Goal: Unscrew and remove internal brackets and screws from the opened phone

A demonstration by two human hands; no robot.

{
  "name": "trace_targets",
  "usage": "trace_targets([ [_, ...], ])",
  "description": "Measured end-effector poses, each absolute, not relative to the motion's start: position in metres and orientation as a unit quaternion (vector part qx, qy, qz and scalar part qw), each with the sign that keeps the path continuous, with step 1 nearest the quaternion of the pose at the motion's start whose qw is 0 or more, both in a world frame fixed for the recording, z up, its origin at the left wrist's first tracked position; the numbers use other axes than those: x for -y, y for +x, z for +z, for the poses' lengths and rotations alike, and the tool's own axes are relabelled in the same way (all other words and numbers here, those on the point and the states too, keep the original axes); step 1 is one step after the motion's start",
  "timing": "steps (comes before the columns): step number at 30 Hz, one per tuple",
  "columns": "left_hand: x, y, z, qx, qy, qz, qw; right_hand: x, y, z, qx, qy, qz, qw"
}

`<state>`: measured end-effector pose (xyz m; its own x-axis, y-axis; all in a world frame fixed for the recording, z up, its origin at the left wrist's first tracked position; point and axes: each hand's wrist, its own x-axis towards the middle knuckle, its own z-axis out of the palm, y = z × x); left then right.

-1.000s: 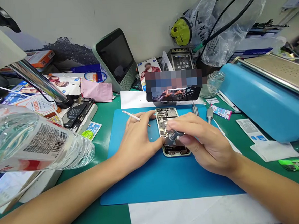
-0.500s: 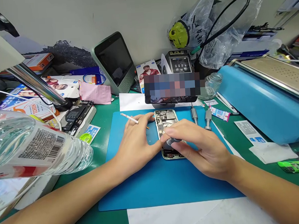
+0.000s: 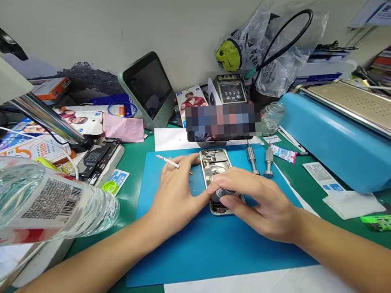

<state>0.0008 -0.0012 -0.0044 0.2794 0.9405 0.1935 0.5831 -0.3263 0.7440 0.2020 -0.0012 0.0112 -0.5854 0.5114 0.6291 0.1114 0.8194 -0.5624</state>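
Note:
An opened smartphone [image 3: 216,157] lies on a blue work mat [image 3: 202,256], its circuit board and inner parts bare. My left hand [image 3: 176,194] rests along the phone's left side, thumb and forefinger at its edge. A cigarette [image 3: 167,160] is held between the fingers of that hand. My right hand [image 3: 261,200] is closed around a screwdriver [image 3: 225,192] with a dark ridged handle, over the lower half of the phone. The screwdriver's tip is hidden behind the fingers. Two more screwdrivers [image 3: 252,158] lie on the mat to the right.
A propped phone with a blurred screen [image 3: 222,122] stands behind the mat. Left are a large clear bottle [image 3: 96,205] and a phone part with a battery [image 3: 98,157]. A blue machine [image 3: 334,142], a glass jar [image 3: 273,117] and a green cutter [image 3: 385,222] are on the right.
The camera view has shifted slightly, so everything sits a little lower in the picture. Both hands keep nearly the same pose at the phone.

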Motion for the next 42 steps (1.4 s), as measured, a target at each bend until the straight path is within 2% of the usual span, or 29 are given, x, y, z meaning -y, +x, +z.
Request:
trace_targets([
  [12, 0.0005, 0.0008, -0.0062, -0.512, 0.751, 0.314, 0.275, 0.0019, 0.2028, 0.0068, 0.851, -0.194, 0.238, 0.425],
  [19, 0.0002, 0.0010, -0.0058, -0.517, 0.755, 0.299, 0.269, 0.0055, 0.2097, 0.0103, 0.767, -0.270, 0.264, 0.519],
  [22, -0.0004, 0.0008, -0.0059, -0.516, 0.758, 0.297, 0.266, 0.0033, 0.2105, 0.0112, 0.739, -0.313, 0.275, 0.530],
  [29, -0.0002, 0.0000, -0.0067, -0.510, 0.765, 0.298, 0.258, 0.0033, 0.2106, 0.0081, 0.730, -0.313, 0.327, 0.512],
  [42, -0.0002, 0.0000, -0.0063, -0.509, 0.771, 0.295, 0.245, 0.0033, 0.2089, 0.0012, 0.763, -0.296, 0.331, 0.470],
])
